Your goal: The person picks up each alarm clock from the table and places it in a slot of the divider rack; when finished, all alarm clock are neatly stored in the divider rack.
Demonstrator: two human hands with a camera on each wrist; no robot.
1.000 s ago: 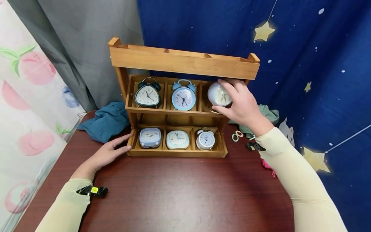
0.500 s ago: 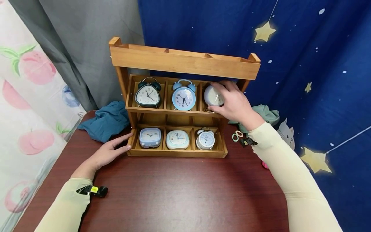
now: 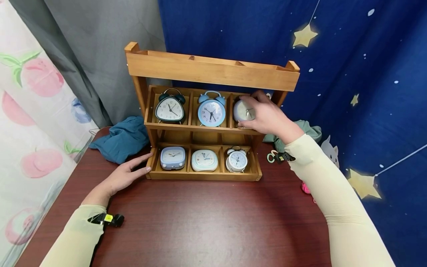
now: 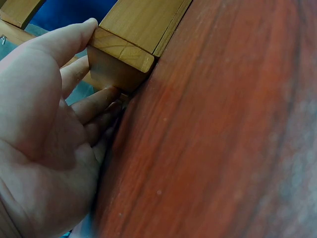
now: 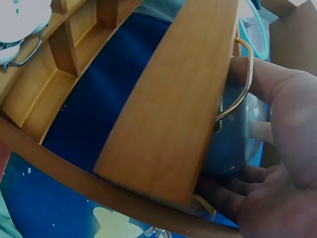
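A three-tier wooden shelf point(image 3: 207, 72) stands on a dark red table point(image 3: 207, 222). My right hand point(image 3: 263, 115) grips a round pale clock point(image 3: 241, 111) in the middle tier's right compartment. In the right wrist view my fingers point(image 5: 237, 186) curl round the clock's body point(image 5: 233, 134) and its gold handle point(image 5: 242, 84). My left hand point(image 3: 125, 176) lies flat on the table, its fingers straight against the shelf's bottom left corner point(image 4: 121, 62). A dark triangular clock point(image 3: 169, 108) and a blue twin-bell clock point(image 3: 211, 112) fill the other middle compartments.
The bottom tier holds a blue square clock point(image 3: 172, 157), a cream clock point(image 3: 204, 160) and a small white bell clock point(image 3: 236, 160). A blue cloth point(image 3: 121, 139) lies left of the shelf, a green cloth point(image 3: 308, 131) and hair ties point(image 3: 270, 157) right. Curtains hang behind.
My right hand has pushed the round pale clock leftward and deeper into the middle tier's right compartment. The left hand has not moved.
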